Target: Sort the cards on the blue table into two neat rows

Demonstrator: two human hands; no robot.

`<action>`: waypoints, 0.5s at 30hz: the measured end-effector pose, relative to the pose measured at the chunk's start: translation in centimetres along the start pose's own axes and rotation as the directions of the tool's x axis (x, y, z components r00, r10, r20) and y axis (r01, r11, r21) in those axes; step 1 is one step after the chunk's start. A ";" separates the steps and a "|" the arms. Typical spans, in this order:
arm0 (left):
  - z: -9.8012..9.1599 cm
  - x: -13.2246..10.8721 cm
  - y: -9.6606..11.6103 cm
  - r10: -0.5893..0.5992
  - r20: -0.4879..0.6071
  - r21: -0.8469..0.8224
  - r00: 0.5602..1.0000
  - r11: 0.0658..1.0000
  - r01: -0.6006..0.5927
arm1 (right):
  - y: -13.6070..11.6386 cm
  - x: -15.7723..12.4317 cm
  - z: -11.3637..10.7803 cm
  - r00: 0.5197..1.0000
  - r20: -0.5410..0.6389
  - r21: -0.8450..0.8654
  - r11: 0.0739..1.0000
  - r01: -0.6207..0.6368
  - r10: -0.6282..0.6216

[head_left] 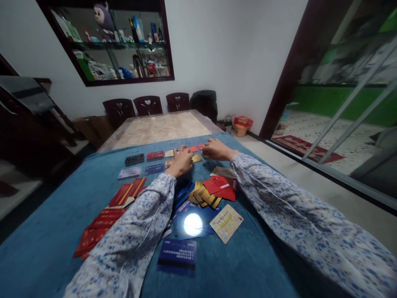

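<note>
My left hand (182, 161) reaches over the neat card stacks with its bent fingers apart, beside a tan card with figures on it (169, 163). To its right, my right hand (216, 149) is curled with the fingertips pinched together low at the cloth; what they hold is hidden. Between the hands lie a gold card (196, 158) and a red card (192, 149). Closer to me are loose piles: gold cards (203, 194), red cards (221, 187) and dark blue cards (182, 194), the last partly behind my left sleeve.
More stacks stand at left: black (134, 159), red (155, 155), pale purple (129, 173), blue (154, 169). Red envelopes (104, 223) fan out beside my left forearm. A blue card (177, 254) and a cream card (227, 223) lie on the blue cloth (248, 265).
</note>
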State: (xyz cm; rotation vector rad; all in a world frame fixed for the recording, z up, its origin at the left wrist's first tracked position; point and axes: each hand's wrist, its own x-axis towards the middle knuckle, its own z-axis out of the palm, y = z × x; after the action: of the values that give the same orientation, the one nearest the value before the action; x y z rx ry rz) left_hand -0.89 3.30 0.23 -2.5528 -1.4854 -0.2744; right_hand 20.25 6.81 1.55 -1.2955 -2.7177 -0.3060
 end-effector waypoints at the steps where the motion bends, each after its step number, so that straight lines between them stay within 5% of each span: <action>1: -0.1 -0.4 0.4 0.002 0.002 -0.008 1.000 1.000 -0.002 | -0.2 -0.5 0.0 1.000 0.002 0.010 1.000 -0.001 0.001; 15: -0.5 -4.5 4.6 0.077 0.027 -0.133 0.997 0.988 -0.073 | -1.0 -7.2 1.3 0.998 -0.059 0.101 0.995 0.004 0.002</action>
State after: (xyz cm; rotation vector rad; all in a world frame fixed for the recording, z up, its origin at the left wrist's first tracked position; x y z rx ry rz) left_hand 0.93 -2.87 -0.71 -2.7224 -1.4226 -0.3326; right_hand 23.95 1.02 -1.26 -1.2381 -2.6478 -0.2014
